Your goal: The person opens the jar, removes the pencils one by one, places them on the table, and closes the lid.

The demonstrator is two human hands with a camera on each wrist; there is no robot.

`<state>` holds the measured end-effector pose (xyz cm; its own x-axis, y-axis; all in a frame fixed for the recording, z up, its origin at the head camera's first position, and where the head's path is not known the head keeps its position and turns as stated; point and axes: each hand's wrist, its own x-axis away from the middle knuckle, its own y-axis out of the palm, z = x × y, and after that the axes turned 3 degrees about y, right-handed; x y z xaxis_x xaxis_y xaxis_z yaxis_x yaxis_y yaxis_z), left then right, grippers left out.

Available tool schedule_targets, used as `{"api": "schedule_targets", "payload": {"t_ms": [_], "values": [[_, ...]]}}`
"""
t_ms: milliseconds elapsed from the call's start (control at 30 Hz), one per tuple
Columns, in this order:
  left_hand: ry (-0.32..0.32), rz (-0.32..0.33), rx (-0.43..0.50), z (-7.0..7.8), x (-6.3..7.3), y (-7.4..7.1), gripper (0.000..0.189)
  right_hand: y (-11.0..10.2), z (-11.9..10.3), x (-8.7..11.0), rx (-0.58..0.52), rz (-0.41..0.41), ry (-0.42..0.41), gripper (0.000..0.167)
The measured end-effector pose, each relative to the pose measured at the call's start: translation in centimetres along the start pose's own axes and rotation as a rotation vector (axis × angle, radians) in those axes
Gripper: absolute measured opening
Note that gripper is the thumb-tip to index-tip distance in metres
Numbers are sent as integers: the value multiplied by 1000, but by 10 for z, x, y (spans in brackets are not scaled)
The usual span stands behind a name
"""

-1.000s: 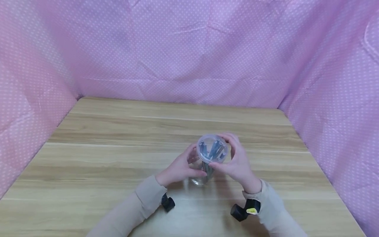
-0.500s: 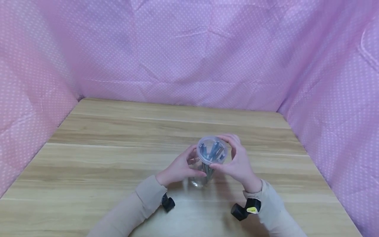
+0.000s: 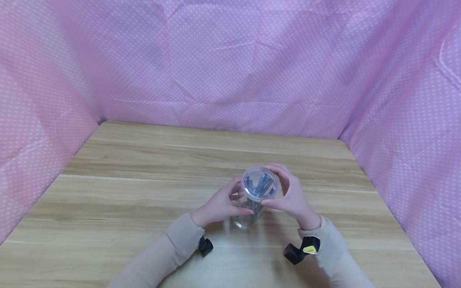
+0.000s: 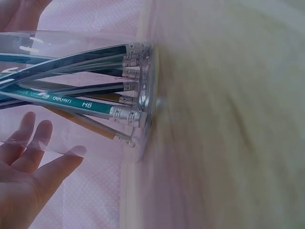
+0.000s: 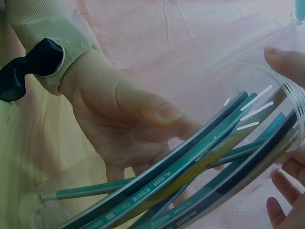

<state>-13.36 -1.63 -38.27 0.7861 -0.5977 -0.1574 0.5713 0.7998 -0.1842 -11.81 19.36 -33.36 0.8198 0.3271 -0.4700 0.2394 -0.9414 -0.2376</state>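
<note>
In the head view, saw a clear jar (image 3: 244, 221) with pencils (image 3: 260, 185) inside, the surface (image 3: 126, 192) below it and pink cloth (image 3: 216, 60) behind it. Saw the left hand (image 3: 220, 204) curled round the jar's side, and the right hand's (image 3: 293, 198) grip clamped on the jar's rim (image 3: 256, 199).

In the left wrist view, saw metal-tipped pencil ends (image 4: 128, 116) at the jar's bottom, with left fingers (image 4: 28, 129) by its wall. Could not tell about any gap between jar and surface.

In the right wrist view, saw green, dark and yellow pencils crossing inside the jar, and right fingers (image 5: 283, 186) near its top. Guessed at thin, light, slippery plastic, maybe squashy. Judged the jar's side right for a gentle hold, the stiffer rim for a steady one.
</note>
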Motion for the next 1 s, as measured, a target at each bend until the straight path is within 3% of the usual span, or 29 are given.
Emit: {"api": "schedule_targets", "payload": {"t_ms": [233, 333, 467, 600, 700, 833, 1000], "values": [[7, 8, -17, -2, 0, 1, 79, -5, 5, -2, -38, -63, 4, 71], [19, 1, -18, -3, 1, 0, 81, -5, 2, -1, -5, -72, 9, 71], [26, -14, -26, -2, 2, 0, 84, -1, -4, 2, 148, -41, 17, 77], [49, -16, -29, -4, 1, 0, 86, 5, -14, 2, 365, 34, 61, 84], [64, -24, -13, -5, 0, 0, 90, 10, -19, 0, 465, 84, 84, 83], [55, -28, -12, -4, 0, -1, 94, 13, -19, 0, 465, 117, 84, 78], [62, -2, -32, -3, -2, -2, 89, 10, -13, -3, 360, 96, 80, 76]]}}
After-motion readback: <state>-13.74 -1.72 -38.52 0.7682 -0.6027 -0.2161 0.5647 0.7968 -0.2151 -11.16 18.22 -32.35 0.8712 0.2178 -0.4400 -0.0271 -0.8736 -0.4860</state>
